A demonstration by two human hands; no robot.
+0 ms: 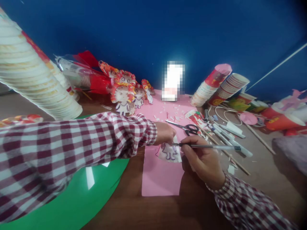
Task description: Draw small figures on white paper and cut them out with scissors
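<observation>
A small white paper piece [169,154] with a purple-outlined figure lies over a long pink paper sheet [161,182]. My left hand [165,132] is closed at the upper edge of this piece, its fingertips partly hidden. In my right hand [203,161] a slim pen [213,147] is pinched between thumb and fingers, its dark tip pointing left over the top of the drawing. Black-handled scissors [189,128] rest just beyond my hands, on the pink sheet, with paper scraps [175,111] scattered behind them.
Tall stacked paper cups [35,73] lean at the left. Paper lion figures [123,95] stand behind my left arm. More cup stacks [211,84], markers [224,134] and wooden sticks [261,139] are at the right. A green sheet [96,191] lies at the lower left; a blue wall rises behind.
</observation>
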